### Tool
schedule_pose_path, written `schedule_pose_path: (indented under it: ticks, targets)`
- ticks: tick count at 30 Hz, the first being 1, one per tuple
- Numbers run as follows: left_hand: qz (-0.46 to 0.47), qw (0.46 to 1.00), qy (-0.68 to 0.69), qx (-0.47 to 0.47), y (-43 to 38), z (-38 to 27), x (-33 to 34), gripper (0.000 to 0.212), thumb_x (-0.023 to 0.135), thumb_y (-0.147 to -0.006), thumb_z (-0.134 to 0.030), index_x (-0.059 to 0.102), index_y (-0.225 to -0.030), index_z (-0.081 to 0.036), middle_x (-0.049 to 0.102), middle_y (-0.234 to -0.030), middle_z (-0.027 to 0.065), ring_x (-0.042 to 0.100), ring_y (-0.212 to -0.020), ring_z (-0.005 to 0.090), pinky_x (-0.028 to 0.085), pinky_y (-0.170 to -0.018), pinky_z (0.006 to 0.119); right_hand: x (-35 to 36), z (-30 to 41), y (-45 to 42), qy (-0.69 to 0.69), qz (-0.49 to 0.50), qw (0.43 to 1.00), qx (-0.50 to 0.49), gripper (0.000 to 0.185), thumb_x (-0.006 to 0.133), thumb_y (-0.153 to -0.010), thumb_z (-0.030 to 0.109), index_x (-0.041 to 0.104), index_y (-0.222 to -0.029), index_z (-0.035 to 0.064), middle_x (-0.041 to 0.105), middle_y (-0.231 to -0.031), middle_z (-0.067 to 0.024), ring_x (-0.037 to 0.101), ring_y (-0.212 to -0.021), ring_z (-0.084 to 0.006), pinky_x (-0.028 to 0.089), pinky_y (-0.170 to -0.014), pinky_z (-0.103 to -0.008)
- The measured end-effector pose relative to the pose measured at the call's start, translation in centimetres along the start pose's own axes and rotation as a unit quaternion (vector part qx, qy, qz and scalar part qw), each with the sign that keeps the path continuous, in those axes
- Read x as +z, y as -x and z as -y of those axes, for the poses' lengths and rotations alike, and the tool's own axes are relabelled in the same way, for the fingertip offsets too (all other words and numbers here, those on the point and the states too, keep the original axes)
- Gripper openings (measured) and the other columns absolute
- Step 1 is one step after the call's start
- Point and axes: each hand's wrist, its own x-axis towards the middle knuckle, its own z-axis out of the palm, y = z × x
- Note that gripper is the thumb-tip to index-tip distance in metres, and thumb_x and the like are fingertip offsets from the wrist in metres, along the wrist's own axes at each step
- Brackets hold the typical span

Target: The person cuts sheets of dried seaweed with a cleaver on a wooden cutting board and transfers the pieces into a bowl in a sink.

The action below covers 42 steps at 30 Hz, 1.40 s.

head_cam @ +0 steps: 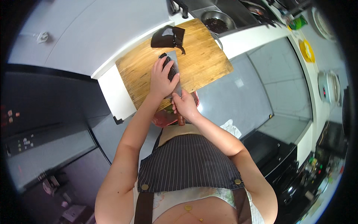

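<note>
My right hand [185, 107] grips the brown handle [181, 121] of a kitchen cleaver, near the front edge of a wooden cutting board [204, 67]. The steel cleaver blade [175, 60] points away from me over the board. My left hand [163, 79] lies along the blade, its fingers on cut dark strips [171, 73] of a glossy food that I cannot identify. Whether the strips rest on the blade or beside it is partly hidden by the fingers. Farther back on the board lies a larger black-brown slab [163, 38] of the same look, with a loose piece [181, 49] at its corner.
A steel bowl [230, 21] holding dark pieces stands in the sink [243, 14] beyond the board's right corner. A black faucet [183, 9] is at the back. Below the board's front edge is a red plastic container or bag [165, 119]. A wall [112, 25] borders the left.
</note>
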Motion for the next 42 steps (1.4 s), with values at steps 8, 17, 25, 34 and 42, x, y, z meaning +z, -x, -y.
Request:
schedule_pose_path:
  ticks: [8,17,25,34,42]
  targets:
    - [-0.065,0.996,-0.052,-0.022,-1.8,-2.3,-0.6,0.051,0.078,-0.077,-0.025,0.066,-0.121,-0.003,0.051,-0.137,0.0256,0.045,-0.129,0.0496,0.039,-0.108,0.057,-3.0,2.1,-1.5,-0.054,0.102,0.993,0.011,0.010,0.055,-0.105,0.015,0.050,-0.104,0.0053,0.058,-0.077,-0.0030,0.056,-0.058,-0.0117,0.049,-0.051,-0.0284]
    - [-0.046,0.993,-0.108,-0.020,-7.2,-3.9,-0.5,0.050,0.079,-0.077,-0.024,0.066,-0.119,0.000,0.052,-0.137,0.0249,0.045,-0.130,0.0475,0.040,-0.108,0.056,-5.6,5.9,-4.6,-0.100,0.162,0.981,0.021,0.009,0.054,-0.106,0.015,0.053,-0.106,0.0066,0.058,-0.075,-0.0024,0.056,-0.058,-0.0126,0.049,-0.052,-0.0289]
    - [-0.046,0.994,-0.103,-0.018,-15.0,-7.6,4.8,0.051,0.079,-0.078,-0.024,0.065,-0.123,-0.004,0.050,-0.141,0.0241,0.045,-0.131,0.0491,0.040,-0.108,0.057,-13.4,11.3,-8.2,-0.068,0.158,0.985,0.007,0.011,0.054,-0.106,0.016,0.053,-0.108,0.0056,0.058,-0.075,-0.0033,0.056,-0.058,-0.0135,0.048,-0.053,-0.0290]
    - [-0.019,1.000,0.009,-0.016,-31.0,-12.3,21.6,0.051,0.078,-0.081,-0.028,0.064,-0.123,-0.001,0.051,-0.138,0.0267,0.045,-0.131,0.0516,0.039,-0.110,0.057,-31.1,23.1,-17.4,-0.018,0.073,0.997,0.023,0.010,0.054,-0.104,0.017,0.051,-0.103,0.0071,0.057,-0.075,-0.0041,0.057,-0.060,-0.0154,0.048,-0.053,-0.0328]
    - [0.172,0.960,0.106,-0.192,-39.0,-9.2,39.5,0.053,0.068,-0.091,-0.043,0.066,-0.128,-0.005,0.052,-0.142,0.0263,0.046,-0.133,0.0462,0.038,-0.113,0.051,-44.5,29.3,-26.8,0.038,-0.018,0.993,0.113,0.007,0.053,-0.097,0.008,0.049,-0.101,0.0039,0.059,-0.075,-0.0088,0.058,-0.060,-0.0194,0.050,-0.052,-0.0363]
